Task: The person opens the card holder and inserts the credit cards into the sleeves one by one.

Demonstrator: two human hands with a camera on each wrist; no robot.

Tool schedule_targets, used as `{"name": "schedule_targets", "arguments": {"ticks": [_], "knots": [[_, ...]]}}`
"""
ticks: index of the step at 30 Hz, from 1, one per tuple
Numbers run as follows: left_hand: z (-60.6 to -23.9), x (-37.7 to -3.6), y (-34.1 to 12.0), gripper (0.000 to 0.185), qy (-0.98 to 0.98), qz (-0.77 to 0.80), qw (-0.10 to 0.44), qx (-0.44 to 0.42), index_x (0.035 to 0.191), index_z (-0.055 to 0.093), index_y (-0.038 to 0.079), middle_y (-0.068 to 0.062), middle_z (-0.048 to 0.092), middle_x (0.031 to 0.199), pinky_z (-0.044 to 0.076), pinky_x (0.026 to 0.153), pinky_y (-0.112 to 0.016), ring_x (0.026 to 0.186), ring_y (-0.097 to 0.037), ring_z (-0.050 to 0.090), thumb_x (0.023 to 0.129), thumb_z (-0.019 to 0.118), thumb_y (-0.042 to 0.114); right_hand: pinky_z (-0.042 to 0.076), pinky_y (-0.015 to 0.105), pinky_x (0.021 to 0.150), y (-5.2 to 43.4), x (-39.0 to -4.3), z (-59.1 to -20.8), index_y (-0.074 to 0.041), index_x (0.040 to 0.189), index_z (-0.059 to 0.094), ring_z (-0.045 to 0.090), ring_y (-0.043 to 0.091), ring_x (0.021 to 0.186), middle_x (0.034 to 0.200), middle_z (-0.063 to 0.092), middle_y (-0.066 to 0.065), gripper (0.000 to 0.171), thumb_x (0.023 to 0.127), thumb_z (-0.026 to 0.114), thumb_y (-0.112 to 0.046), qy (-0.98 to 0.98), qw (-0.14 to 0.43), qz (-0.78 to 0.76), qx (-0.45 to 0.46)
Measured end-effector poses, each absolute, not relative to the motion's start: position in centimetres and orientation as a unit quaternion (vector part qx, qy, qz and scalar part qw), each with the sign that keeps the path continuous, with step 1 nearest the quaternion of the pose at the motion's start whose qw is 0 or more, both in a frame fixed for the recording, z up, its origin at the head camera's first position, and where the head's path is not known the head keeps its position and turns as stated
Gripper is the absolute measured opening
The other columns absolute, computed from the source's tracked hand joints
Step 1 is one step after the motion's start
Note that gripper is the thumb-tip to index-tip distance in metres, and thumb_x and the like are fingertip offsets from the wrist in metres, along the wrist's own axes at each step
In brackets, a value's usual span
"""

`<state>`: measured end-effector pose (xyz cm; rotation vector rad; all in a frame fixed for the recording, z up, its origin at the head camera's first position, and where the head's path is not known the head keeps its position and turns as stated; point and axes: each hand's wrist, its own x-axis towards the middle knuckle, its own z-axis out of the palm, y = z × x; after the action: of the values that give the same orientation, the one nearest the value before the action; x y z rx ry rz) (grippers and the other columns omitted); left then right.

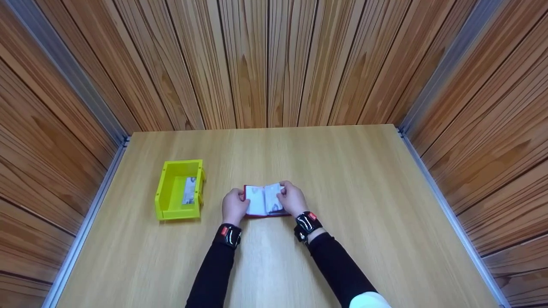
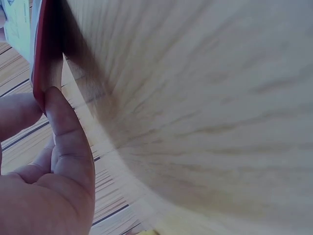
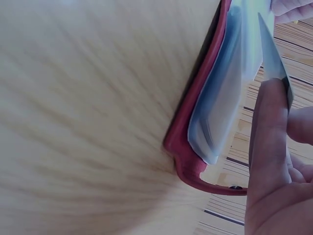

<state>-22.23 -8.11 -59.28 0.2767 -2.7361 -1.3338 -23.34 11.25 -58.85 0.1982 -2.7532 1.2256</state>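
From the head view I see both my hands on a small red-covered card holder with clear plastic sleeves [image 1: 264,200], lying open on the light wooden table [image 1: 364,205], near the front middle. My left hand [image 1: 234,206] grips its left edge, fingers curled; my right hand [image 1: 292,199] sits on the right page, fingers bent over a sleeve. Left wrist view adds what the head misses: thumb [image 2: 68,132] and a finger pinching the red cover edge [image 2: 46,49], tabletop filling the rest. Right wrist view shows the clear sleeves [image 3: 230,83] fanned up off the red cover, one sleeve pinched at my fingertips [image 3: 269,122], plus a red strap with a snap at the cover's end. Only the head view shows the yellow plastic bin [image 1: 180,189] well left of the holder, a card inside it.
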Motion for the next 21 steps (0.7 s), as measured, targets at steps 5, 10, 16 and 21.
{"name": "schedule_targets", "arguments": {"ticks": [5,10,16,21], "knots": [[-59.35,-22.20,-8.13,0.029,-0.891,-0.443,0.035,0.095,0.108,0.065,-0.008,-0.012,0.064,0.086,0.049,0.080,-0.042,0.085,-0.029,0.061,0.081,0.073,0.002,0.051,0.043,0.076,11.22,-23.35,-58.95,0.008,0.114,0.062,0.059,0.025,0.077,0.083,0.060,0.006,0.032,0.083,0.067,0.000,-0.912,0.066,0.397,0.073],[-59.49,-22.18,-8.16,0.029,-0.888,-0.448,0.033,0.096,0.109,0.065,-0.008,-0.012,0.065,0.087,0.050,0.079,-0.042,0.085,-0.029,0.062,0.082,0.073,0.001,0.051,0.042,0.075,11.06,-23.37,-58.89,0.007,0.114,0.062,0.059,0.025,0.077,0.082,0.060,0.006,0.032,0.084,0.067,-0.002,-0.917,0.054,0.389,0.073],[-59.57,-22.19,-8.21,0.030,-0.890,-0.445,0.037,0.094,0.109,0.065,-0.008,-0.012,0.066,0.087,0.049,0.080,-0.042,0.086,-0.029,0.062,0.081,0.072,0.001,0.050,0.043,0.079,10.83,-23.50,-58.80,0.008,0.117,0.062,0.059,0.026,0.080,0.084,0.060,0.006,0.033,0.085,0.067,-0.002,-0.921,0.032,0.384,0.063],[-59.66,-22.26,-8.28,0.030,-0.889,-0.446,0.033,0.095,0.109,0.065,-0.007,-0.011,0.065,0.086,0.049,0.080,-0.042,0.085,-0.028,0.062,0.082,0.072,0.001,0.050,0.043,0.080,10.76,-23.66,-58.87,0.007,0.117,0.062,0.060,0.027,0.081,0.083,0.060,0.006,0.033,0.086,0.067,-0.002,-0.923,0.025,0.381,0.057]]}}
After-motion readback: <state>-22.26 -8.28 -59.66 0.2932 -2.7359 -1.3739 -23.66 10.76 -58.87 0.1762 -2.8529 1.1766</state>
